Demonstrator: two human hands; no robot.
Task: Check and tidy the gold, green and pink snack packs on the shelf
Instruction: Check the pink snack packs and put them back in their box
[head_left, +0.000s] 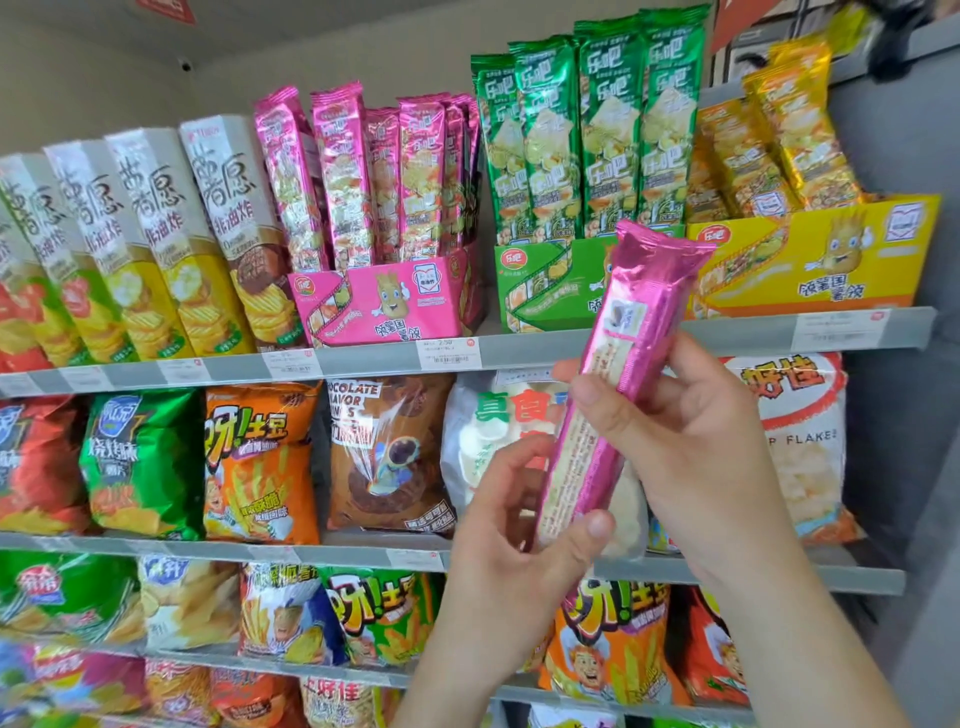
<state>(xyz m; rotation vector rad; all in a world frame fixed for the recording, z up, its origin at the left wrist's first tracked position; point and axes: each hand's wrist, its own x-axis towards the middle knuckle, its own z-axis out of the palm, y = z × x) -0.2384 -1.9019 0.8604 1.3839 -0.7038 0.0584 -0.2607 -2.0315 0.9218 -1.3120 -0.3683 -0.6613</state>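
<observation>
Pink pack (626, 358) (one) gripped by two hands (519, 525) (696, 447).

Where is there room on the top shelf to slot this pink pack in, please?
The pink box has a dip in its front row, where one pack sits back. The gold box shows no packs at its right end. The green box is crammed edge to edge.
</observation>
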